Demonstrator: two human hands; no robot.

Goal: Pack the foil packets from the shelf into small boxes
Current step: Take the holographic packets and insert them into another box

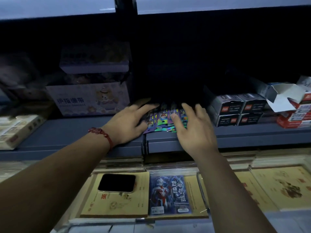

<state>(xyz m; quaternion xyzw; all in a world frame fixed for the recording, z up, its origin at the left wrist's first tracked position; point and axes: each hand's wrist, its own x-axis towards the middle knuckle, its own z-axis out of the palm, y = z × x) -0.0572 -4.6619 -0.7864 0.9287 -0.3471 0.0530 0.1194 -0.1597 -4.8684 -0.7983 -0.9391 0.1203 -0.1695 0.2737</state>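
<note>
At shelf (67, 133) edge, packets (165, 118) lie in a loose fan; left hand (127, 121) at their 9 o'clock and right hand (191, 130) at 3 o'clock flank them, fingers (144, 107) spread, straight, gripping nothing, likely to rake the pile together before lifting.

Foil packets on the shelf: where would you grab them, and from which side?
Probably by their near ends, coming from the front. The foil packets lie flat in a loose fan at the shelf edge, far ends in shadow. The left hand and right hand flank them, so squeeze inward.
</note>
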